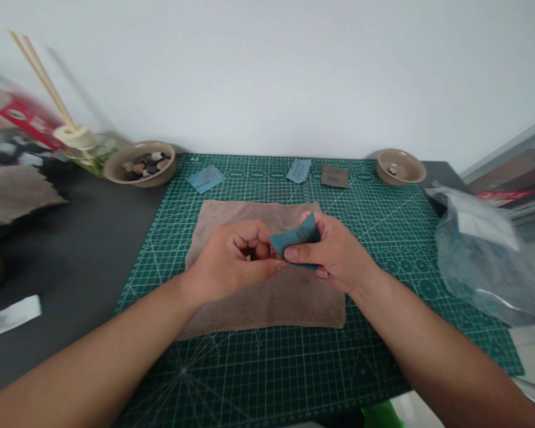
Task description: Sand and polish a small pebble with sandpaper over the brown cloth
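Note:
My right hand (pixel 327 246) pinches a folded piece of blue-grey sandpaper (pixel 299 236), thumb on top and one corner standing up. My left hand (pixel 234 255) meets it from the left, its fingers curled and the thumb stretched toward the sandpaper's edge. Whatever small thing sits between the left fingertips is mostly hidden by the fingers and the sheet. Both hands are above a brown cloth (pixel 267 303) spread over the green cutting mat (pixel 294 368).
Along the mat's back lie two light-blue sheets (pixel 206 179) (pixel 299 170) and a brown sandpaper square (pixel 334 176). A bowl of small dark and pale stones (pixel 145 178) stands left; another bowl (pixel 401 168) holding a small piece stands right. A clear plastic bag (pixel 485 255) lies at right, a reed diffuser (pixel 78 139) at left.

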Demonstrator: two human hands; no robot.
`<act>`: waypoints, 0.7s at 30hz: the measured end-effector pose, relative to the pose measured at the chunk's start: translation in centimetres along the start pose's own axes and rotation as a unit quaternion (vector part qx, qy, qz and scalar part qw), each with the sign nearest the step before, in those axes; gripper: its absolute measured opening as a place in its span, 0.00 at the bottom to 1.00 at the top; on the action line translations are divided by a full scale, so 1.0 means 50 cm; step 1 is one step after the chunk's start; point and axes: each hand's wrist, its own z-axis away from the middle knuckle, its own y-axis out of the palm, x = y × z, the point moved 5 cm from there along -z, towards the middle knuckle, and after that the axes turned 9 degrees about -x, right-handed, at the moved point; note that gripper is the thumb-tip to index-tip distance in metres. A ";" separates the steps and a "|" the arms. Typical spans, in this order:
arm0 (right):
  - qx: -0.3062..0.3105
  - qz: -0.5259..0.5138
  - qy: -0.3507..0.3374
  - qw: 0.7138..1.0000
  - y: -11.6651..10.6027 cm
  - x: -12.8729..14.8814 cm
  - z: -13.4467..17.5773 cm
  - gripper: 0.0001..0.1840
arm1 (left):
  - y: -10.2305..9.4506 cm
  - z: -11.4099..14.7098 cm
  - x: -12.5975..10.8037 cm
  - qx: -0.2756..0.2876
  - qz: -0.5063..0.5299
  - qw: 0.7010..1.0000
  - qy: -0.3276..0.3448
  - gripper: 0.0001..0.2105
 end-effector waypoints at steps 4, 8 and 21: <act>-0.056 0.001 0.008 0.998 0.000 -0.016 -0.006 0.16 | 0.003 -0.006 -0.003 0.013 -0.036 0.999 0.018 0.10; -0.056 0.120 -0.050 0.990 -0.006 -0.006 -0.008 0.19 | 0.004 -0.006 0.004 0.010 -0.080 0.997 -0.002 0.07; -0.029 0.141 -0.042 0.989 -0.009 -0.012 -0.017 0.20 | 0.008 -0.009 0.003 0.032 -0.087 0.996 0.004 0.04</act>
